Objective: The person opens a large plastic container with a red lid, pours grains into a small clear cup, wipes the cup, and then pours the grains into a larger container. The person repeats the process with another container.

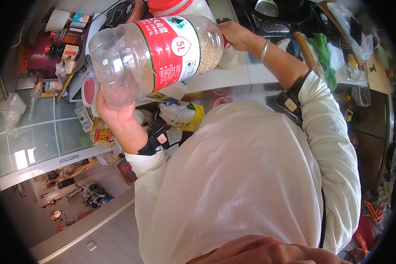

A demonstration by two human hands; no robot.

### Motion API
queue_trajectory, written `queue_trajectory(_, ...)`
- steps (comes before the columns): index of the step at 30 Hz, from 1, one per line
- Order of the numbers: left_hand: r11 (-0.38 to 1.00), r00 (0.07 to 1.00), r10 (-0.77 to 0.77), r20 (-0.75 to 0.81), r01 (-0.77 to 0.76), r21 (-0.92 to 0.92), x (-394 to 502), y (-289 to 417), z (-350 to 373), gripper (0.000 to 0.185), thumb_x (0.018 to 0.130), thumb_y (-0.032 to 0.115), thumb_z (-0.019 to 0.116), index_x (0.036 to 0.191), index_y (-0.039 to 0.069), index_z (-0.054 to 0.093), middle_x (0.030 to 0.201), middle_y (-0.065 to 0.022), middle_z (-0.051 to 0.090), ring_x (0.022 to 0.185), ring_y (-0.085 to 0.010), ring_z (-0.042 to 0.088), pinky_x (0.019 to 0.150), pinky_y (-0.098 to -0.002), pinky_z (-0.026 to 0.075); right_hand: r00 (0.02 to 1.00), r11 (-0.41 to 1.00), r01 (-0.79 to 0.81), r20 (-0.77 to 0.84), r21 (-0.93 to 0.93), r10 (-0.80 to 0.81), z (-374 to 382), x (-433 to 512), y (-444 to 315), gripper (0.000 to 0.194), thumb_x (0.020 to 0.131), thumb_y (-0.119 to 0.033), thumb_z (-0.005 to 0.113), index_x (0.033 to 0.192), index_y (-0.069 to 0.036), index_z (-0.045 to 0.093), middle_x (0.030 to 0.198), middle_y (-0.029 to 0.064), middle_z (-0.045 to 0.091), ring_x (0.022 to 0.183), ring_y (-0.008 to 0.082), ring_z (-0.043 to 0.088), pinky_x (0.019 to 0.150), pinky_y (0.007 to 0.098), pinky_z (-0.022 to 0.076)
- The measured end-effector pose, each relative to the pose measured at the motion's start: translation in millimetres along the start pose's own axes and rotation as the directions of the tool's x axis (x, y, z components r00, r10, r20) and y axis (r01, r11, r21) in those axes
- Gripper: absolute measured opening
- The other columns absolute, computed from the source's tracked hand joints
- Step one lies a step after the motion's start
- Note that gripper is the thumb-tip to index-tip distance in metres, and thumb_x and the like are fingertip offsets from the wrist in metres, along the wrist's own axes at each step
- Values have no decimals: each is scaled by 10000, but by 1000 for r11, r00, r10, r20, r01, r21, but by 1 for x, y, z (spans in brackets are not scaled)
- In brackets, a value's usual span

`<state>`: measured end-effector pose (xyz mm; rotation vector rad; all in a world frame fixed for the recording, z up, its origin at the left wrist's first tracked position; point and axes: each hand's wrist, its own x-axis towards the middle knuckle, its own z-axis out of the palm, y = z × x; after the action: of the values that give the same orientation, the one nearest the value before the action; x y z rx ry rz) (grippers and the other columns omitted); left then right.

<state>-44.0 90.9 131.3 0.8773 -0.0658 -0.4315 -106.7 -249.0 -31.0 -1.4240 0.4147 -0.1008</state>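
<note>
A large clear plastic water bottle (pixel 166 54) with a red and white label lies nearly on its side in the air, held in both hands. Pale grains fill part of it, mostly toward the neck end at the right. My left hand (pixel 117 112) supports the bottle's base from below, with some fingers seen through the clear plastic. At the other end, my right hand (pixel 236 35) grips the red neck or cap, which is mostly hidden. Just below the neck, a clear jar (pixel 229 58) with pale contents stands on the white countertop (pixel 236 75).
A white tub with a red lid (pixel 170 5) stands behind the bottle. To the right are a dark wok (pixel 290 15) with a metal spatula (pixel 266 7), a wooden rolling pin (pixel 305 49) and a green cloth (pixel 324 57). Sauce bottles (pixel 66 51) crowd the left.
</note>
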Motion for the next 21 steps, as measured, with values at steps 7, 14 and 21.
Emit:
queue_trajectory(7, 1000, 1000, -7, -3, 7, -6, 0, 1, -1, 507, 857, 239, 497, 1314, 22, 497, 1320, -176, 474, 1281, -470, 373, 1032, -665, 272, 999, 1000, -22, -23, 21, 22, 2, -2, -3, 353, 939, -129, 566, 1188, 122, 574, 1114, 186, 647, 987, 227, 645, 892, 331, 514)
queue_trajectory(14, 1000, 1000, 4, 29, -3, -8, 0, 0, -2, 509, 854, 244, 502, 1315, 27, 500, 1332, -175, 474, 1279, -473, 376, 1022, -671, 278, 999, 1000, -27, -25, 6, 27, 3, -6, -7, 359, 947, -129, 558, 1189, 136, 564, 1123, 193, 641, 989, 235, 647, 894, 333, 515)
queue_trajectory(21, 1000, 1000, 0, 4, 0, -3, 0, 1, 1, 510, 852, 244, 504, 1316, 31, 500, 1326, -177, 481, 1279, -471, 376, 1021, -678, 275, 999, 1000, -24, -26, 4, 24, 3, -3, -5, 356, 945, -127, 563, 1188, 133, 565, 1124, 192, 641, 991, 233, 646, 896, 331, 514)
